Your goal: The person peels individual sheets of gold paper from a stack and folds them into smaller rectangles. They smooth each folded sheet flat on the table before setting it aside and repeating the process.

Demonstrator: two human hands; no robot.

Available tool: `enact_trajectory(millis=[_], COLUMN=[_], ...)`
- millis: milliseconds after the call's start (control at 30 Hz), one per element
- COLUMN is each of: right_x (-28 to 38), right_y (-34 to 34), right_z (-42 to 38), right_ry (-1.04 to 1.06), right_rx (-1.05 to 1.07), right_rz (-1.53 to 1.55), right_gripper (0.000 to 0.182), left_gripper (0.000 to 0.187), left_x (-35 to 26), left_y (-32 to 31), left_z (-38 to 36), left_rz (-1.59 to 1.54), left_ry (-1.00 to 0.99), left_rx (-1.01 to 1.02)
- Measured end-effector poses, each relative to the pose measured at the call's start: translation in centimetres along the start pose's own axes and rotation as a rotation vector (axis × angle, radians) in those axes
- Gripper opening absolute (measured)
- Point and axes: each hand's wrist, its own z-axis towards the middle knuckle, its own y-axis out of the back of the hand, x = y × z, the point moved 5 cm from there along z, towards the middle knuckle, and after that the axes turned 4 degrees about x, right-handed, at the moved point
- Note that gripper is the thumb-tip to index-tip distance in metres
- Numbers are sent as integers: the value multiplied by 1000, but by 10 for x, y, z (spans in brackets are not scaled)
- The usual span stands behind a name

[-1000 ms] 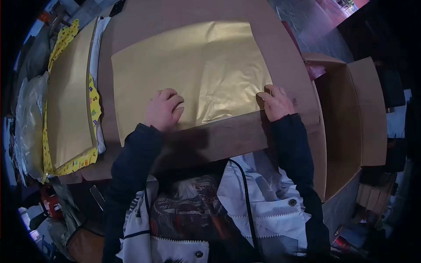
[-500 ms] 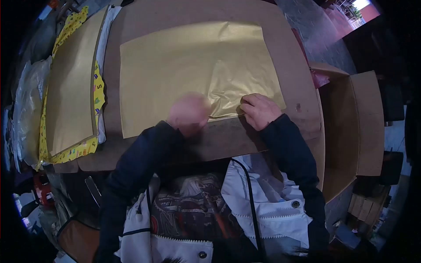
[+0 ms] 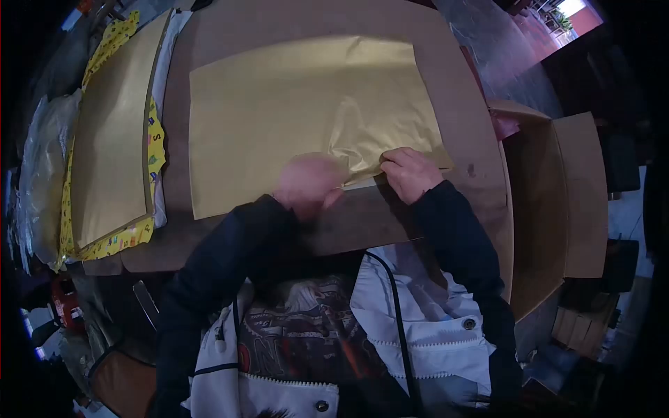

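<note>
A large sheet of gold paper lies in front of me, creased and shiny on its right half. My right hand has its fingers curled on the near edge of the sheet, right of centre, pinching it. Smeared by motion, my left hand is at the same near edge, just left of the creases; its fingers cannot be made out. A pale strip of the sheet's underside or a layer below shows between the hands.
Brown board covers the table under the sheet. At left lies a stack of gold sheets on yellow printed wrapping, beside clear plastic. An open cardboard box stands against the right side.
My left hand has shifted slightly right along the near edge, towards my right hand. My right hand stays almost in place, and the creases between them look more bunched.
</note>
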Motion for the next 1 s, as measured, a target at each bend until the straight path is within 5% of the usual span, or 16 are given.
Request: enact_trajectory(millis=[267, 1000], right_x=[6, 9], right_y=[7, -15], right_z=[-2, -31], right_ry=[-13, -221], right_rx=[-137, -114], right_rz=[-34, -3], right_gripper=[9, 28], left_gripper=[14, 9], left_x=[-13, -15], left_y=[2, 6], left_z=[-4, 1], left_rz=[55, -64], left_ry=[-77, -59], left_rx=[-108, -92])
